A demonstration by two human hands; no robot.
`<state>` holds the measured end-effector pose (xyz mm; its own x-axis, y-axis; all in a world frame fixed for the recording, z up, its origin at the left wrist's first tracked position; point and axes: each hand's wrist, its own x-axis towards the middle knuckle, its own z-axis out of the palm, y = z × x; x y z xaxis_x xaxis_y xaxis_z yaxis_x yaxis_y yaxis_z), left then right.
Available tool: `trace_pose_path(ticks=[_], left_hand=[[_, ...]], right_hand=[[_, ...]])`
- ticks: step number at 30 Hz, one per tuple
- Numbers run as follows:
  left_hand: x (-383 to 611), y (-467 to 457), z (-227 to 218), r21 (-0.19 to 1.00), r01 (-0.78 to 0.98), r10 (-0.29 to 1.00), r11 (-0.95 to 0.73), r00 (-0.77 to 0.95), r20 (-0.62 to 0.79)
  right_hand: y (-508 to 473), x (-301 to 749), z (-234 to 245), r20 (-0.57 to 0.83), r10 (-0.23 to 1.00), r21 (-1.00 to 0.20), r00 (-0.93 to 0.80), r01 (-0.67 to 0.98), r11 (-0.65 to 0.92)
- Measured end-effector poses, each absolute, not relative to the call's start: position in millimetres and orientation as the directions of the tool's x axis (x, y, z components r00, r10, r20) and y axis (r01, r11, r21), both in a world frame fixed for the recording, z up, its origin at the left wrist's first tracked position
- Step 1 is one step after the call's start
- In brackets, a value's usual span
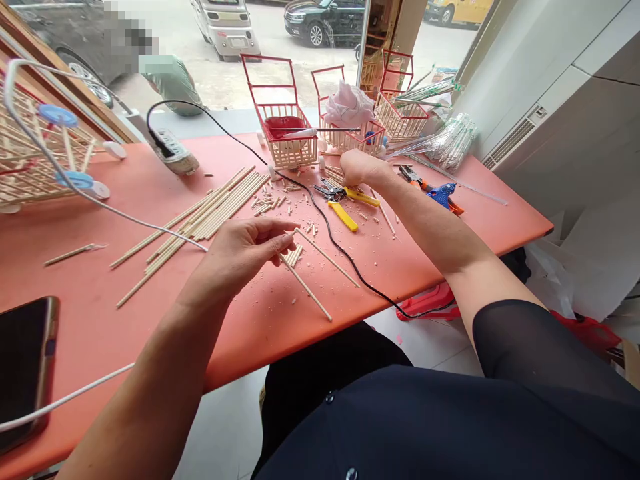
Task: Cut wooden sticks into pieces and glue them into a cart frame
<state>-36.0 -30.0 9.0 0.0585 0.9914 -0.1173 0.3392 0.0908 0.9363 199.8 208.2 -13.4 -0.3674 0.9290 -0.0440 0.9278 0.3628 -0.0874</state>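
My left hand (pixel 245 250) pinches thin wooden sticks (pixel 327 257) over the near part of the table. Two of them slant down to the right and come together near my fingertips. Farther off, my right hand (pixel 363 168) reaches to the foot of a small stick-built cart with a white cloth (pixel 350 105) in it. Its fingers are curled and mostly hidden, so what they hold does not show. Close to it lie yellow-handled wire strippers (pixel 344 208). Short cut stick pieces (pixel 270 202) are scattered around them.
Long sticks (pixel 215 212) lie left of a black cable (pixel 330 233) crossing the pink table (pixel 240 347). Another cart (pixel 293 143) holds a red container. A blue glue gun (pixel 443 195), power strip (pixel 175 157), phone (pixel 25 373) and white wire (pixel 125 217) are around.
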Motion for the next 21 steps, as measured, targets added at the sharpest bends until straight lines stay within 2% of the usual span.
trace_pose_path(ticks=[3, 7, 10, 15, 21], left_hand=[[-35.8, -30.2, 8.8, 0.939, 0.334, 0.992, 0.087, 0.054, -0.111], [-35.4, -29.4, 7.5, 0.940, 0.328, 0.993, 0.091, 0.047, -0.112], [-34.8, -29.3, 7.7, 0.937, 0.334, 0.992, 0.099, 0.043, -0.120], [-33.9, -28.8, 8.1, 0.936, 0.336, 0.991, 0.104, 0.041, -0.124], [-34.6, -27.7, 6.3, 0.938, 0.330, 0.991, 0.102, 0.052, -0.126]], right_hand=[[197.4, 197.2, -5.0, -0.126, 0.944, 0.114, -0.305, 0.941, 0.319], [187.2, 196.9, 5.7, -0.149, 0.933, 0.113, -0.328, 0.931, 0.346], [182.4, 204.4, 13.2, -0.162, 0.932, 0.020, -0.325, 0.943, 0.333], [176.3, 223.9, 19.0, -0.140, 0.931, -0.218, -0.338, 0.927, 0.304], [169.1, 233.5, 16.3, -0.114, 0.934, -0.383, -0.339, 0.882, 0.273]])
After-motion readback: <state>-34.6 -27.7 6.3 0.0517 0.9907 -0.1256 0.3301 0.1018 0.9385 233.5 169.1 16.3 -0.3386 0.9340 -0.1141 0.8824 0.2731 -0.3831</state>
